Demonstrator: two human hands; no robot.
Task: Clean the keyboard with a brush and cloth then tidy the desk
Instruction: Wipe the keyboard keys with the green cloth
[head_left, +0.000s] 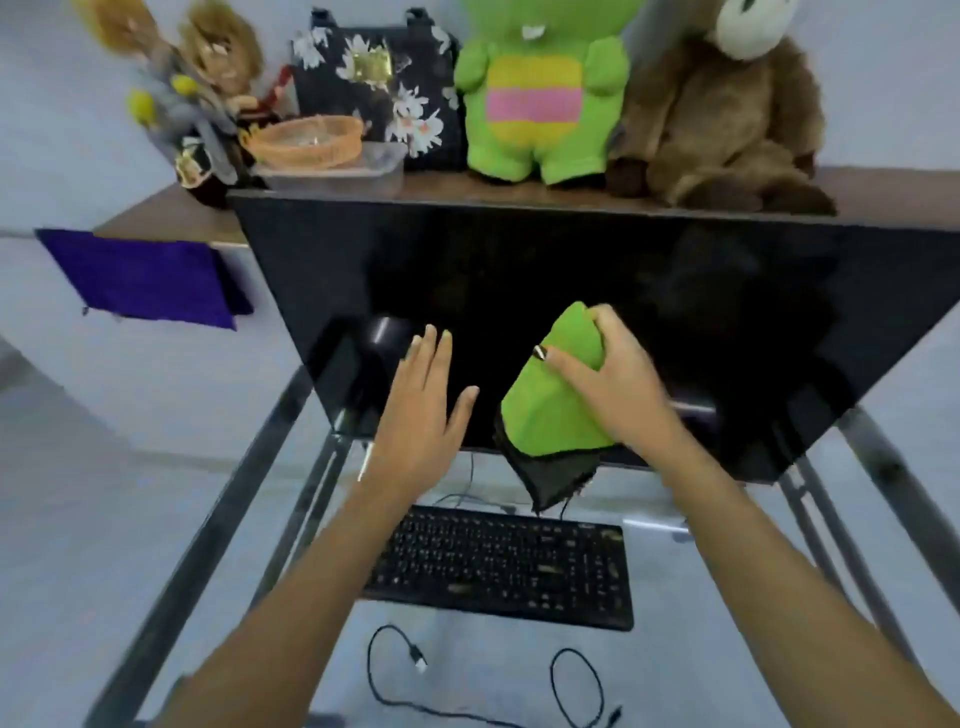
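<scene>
A black keyboard (504, 566) lies on the glass desk (218, 545) below both hands. My right hand (618, 379) grips a green cloth (550, 405) with a dark underside, held up against the black monitor screen (519, 270). The cloth's lower corner hangs just above the keyboard's back edge. My left hand (421, 405) is raised flat in front of the screen, fingers spread and holding nothing. No brush is visible.
A loose black USB cable (400, 670) lies on the glass in front of the keyboard. On the shelf above the monitor stand a green plush toy (540, 93), a brown plush toy (727, 114), a floral bag (374, 78), an orange basket (306, 140) and dolls (197, 93). A purple cloth (145, 275) hangs at the left.
</scene>
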